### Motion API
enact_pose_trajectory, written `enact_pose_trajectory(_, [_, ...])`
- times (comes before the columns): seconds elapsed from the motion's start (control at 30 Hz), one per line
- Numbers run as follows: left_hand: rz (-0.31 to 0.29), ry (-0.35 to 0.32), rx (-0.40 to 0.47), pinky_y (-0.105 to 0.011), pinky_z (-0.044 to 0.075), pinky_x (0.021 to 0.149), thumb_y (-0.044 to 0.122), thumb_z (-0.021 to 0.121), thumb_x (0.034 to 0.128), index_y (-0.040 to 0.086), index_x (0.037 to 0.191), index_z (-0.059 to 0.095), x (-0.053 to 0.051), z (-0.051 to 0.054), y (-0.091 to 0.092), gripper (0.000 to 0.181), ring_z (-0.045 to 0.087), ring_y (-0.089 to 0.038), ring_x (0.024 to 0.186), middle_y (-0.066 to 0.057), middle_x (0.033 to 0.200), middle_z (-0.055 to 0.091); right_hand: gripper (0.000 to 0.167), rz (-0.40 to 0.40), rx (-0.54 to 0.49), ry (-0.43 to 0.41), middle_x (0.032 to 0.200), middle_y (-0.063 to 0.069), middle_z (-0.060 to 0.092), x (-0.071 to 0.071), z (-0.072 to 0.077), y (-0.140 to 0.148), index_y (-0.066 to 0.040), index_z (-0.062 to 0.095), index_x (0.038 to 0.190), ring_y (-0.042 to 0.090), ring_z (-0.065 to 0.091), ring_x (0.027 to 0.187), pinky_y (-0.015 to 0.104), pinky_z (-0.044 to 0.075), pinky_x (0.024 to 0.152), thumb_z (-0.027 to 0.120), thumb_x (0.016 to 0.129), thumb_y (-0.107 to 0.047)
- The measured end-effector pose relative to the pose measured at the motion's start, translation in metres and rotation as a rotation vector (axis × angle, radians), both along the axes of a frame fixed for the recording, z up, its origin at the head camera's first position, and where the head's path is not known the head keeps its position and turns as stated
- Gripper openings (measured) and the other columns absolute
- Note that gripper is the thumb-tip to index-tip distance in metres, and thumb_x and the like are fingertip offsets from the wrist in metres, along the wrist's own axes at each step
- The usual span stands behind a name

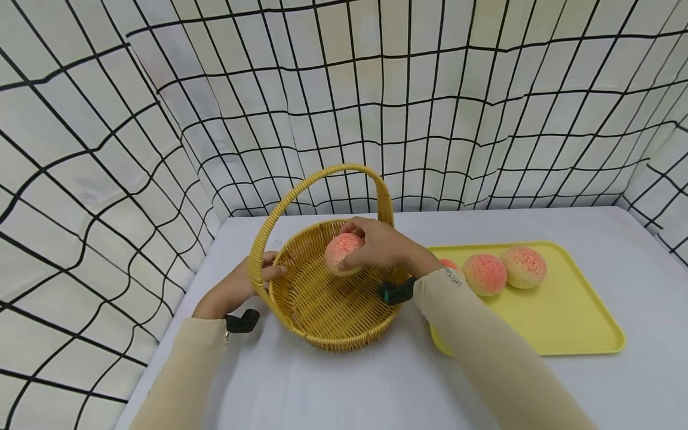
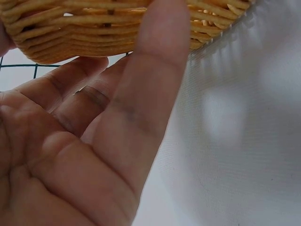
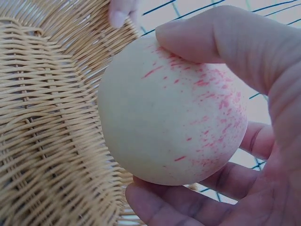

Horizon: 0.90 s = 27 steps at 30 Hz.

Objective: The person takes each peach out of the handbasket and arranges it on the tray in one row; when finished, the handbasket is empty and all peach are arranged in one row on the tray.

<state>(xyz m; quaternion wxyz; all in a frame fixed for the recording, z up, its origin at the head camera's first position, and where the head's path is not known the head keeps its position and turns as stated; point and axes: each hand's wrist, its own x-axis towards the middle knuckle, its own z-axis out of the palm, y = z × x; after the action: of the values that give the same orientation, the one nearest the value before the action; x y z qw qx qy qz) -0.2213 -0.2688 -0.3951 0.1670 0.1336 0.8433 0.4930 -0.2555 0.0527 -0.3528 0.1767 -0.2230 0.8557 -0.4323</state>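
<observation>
In the head view a yellow woven basket [image 1: 344, 344] with a tall arched handle [image 1: 301, 190] stands on the table. My left hand [image 1: 239, 286] grips its left side near the handle's base; in the left wrist view the thumb [image 2: 162, 70] lies against the weave. Over the basket, my right hand [image 1: 384, 245] holds a pale peach [image 1: 341, 251] with pink speckles. The right wrist view shows that peach [image 3: 169, 117] between the thumb above and the fingers below, with the woven wall [image 3: 51, 122] beside it.
To the right lies a yellow tray [image 1: 570, 322] with two peaches [image 1: 485, 275] in plain sight and another [image 1: 448, 263] partly hidden by the right forearm. White cloth covers the table [image 1: 322, 388]. Black netting [image 1: 376, 107] over white sheeting encloses the back and sides.
</observation>
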Motion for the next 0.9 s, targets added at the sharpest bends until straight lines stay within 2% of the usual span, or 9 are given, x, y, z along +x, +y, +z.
enact_pose_trajectory(0.27, [0.025,-0.019,-0.018,-0.035,0.058,0.075,0.027,0.060,0.1038,0.002,0.140,0.060,0.002,-0.002,-0.001,0.044,0.075,-0.026,0.087,-0.021,0.103,0.075,0.060,-0.030,-0.046,0.011,0.122,0.005,0.062,0.018,0.006,0.034,-0.021,0.059,0.135,0.023,0.063,0.104,0.038,0.056,0.085,0.081,0.080,-0.031])
enact_pose_trajectory(0.57, [0.048,-0.023,-0.028,-0.035,0.057,0.076,0.028,0.062,0.1026,0.003,0.139,0.062,0.001,-0.001,-0.002,0.044,0.075,-0.025,0.088,-0.019,0.103,0.076,0.059,-0.078,-0.099,0.032,0.120,0.007,0.063,0.030,0.011,0.072,-0.019,0.058,0.135,0.025,0.064,0.096,0.038,0.054,0.082,0.083,0.082,-0.027])
enact_pose_trajectory(0.9, [0.019,-0.011,-0.016,-0.035,0.058,0.074,0.028,0.061,0.1037,0.000,0.139,0.060,0.000,-0.002,-0.001,0.045,0.076,-0.027,0.088,-0.021,0.104,0.075,0.059,-0.160,-0.091,0.021,0.121,0.008,0.066,0.039,0.013,0.112,-0.018,0.055,0.138,0.026,0.067,0.100,0.039,0.056,0.084,0.082,0.086,-0.028])
